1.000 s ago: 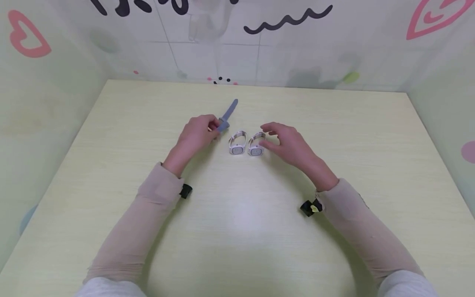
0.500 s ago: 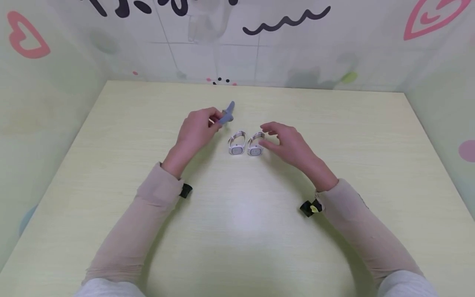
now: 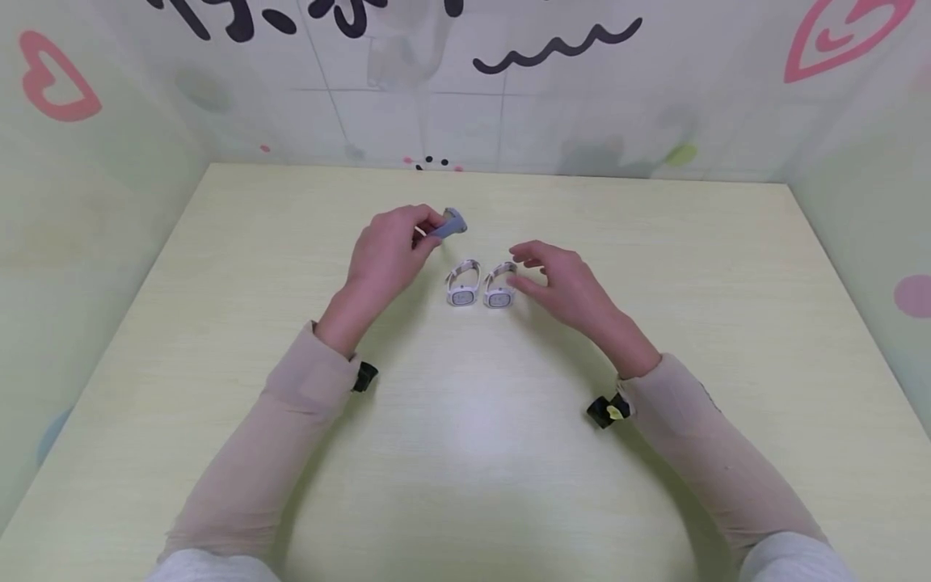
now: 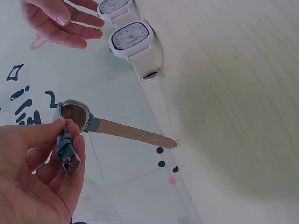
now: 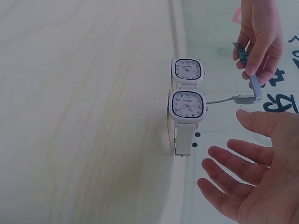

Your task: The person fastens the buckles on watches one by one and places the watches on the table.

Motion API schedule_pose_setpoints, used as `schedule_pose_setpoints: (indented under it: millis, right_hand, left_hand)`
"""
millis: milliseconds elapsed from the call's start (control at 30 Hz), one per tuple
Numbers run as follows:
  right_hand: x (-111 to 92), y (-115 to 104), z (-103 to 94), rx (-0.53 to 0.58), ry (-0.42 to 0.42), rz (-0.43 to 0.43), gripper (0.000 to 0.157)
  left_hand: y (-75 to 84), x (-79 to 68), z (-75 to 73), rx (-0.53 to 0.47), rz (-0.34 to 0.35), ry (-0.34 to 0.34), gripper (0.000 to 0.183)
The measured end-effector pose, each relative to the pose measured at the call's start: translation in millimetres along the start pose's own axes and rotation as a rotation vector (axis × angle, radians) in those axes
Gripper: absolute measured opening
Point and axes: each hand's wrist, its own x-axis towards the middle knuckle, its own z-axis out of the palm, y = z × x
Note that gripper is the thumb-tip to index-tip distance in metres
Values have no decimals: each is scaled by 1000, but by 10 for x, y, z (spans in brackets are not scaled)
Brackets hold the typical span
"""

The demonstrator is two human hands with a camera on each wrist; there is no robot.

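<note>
My left hand point(image 3: 390, 252) pinches a blue-grey wristwatch point(image 3: 452, 223) between thumb and fingers, lifted above the table. In the left wrist view, the grip is on the strap half with the metal buckle point(image 4: 71, 164); the holed strap half point(image 4: 133, 133) sticks out free, its tan underside showing. Two white wristwatches with looped straps stand side by side on the table: the left one point(image 3: 461, 297) and the right one point(image 3: 499, 299). My right hand point(image 3: 566, 281), fingers spread and loosely bent, hovers beside the right white watch and holds nothing; in the right wrist view it is apart from it.
The pale wooden table point(image 3: 465, 469) runs back to a white patterned wall point(image 3: 465, 121). Side walls flank it left and right. A small black camera sits at each wrist, the left point(image 3: 365, 377) and the right point(image 3: 608, 411).
My left hand has raised the blue-grey watch and shifted it slightly away from me. Its free strap has swung out of sight in the head view. My right hand and the white watches stay put.
</note>
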Motion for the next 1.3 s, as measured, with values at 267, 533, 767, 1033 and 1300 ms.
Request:
schedule_pose_setpoints:
  millis: [267, 533, 767, 1033, 1300]
  right_hand:
    - [-18, -21, -10, 30, 40, -35, 39]
    - [-23, -46, -21, 100, 62, -41, 34]
    - [-16, -60, -31, 194, 72, -17, 32]
    - [18, -66, -47, 452, 7, -24, 47]
    - [45, -87, -117, 667, -114, 40, 64]
  left_hand:
    - [103, -104, -60, -5, 59, 30, 22]
    - [229, -203, -118, 10, 110, 34, 21]
    - [298, -279, -158, 22, 213, 37, 22]
    - [367, -327, -173, 48, 379, 44, 22]
    - [410, -385, -155, 70, 511, 3, 18]
